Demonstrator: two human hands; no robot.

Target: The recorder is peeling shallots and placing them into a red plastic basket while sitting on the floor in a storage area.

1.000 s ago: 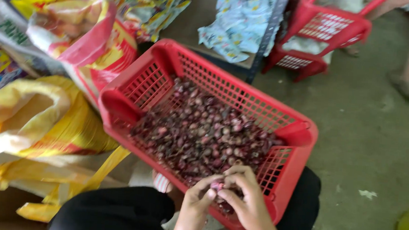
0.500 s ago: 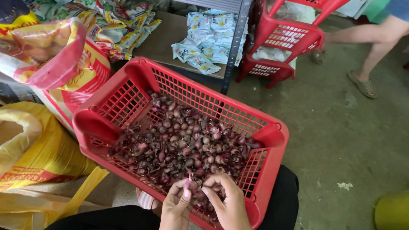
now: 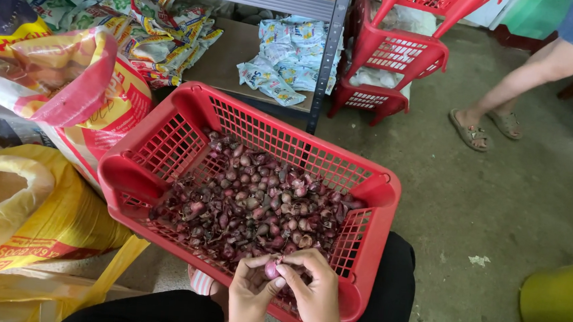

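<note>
Two hands meet at the bottom centre of the frame over one small shallot (image 3: 271, 269): the left hand (image 3: 248, 298) pinches it between thumb and fingertips, and the right hand (image 3: 314, 295) curls closed on its other side, fingers at the skin. It looks light, firm and papery, likely to slip once the loose skin flakes, so a pinch on the round body seems safest. Behind it, a red basket (image 3: 375, 241) holds a heap of shallots (image 3: 256, 206). The yellow sack (image 3: 33, 224) at the left edge is cut off, as are both forearms; the palms are hidden.
</note>
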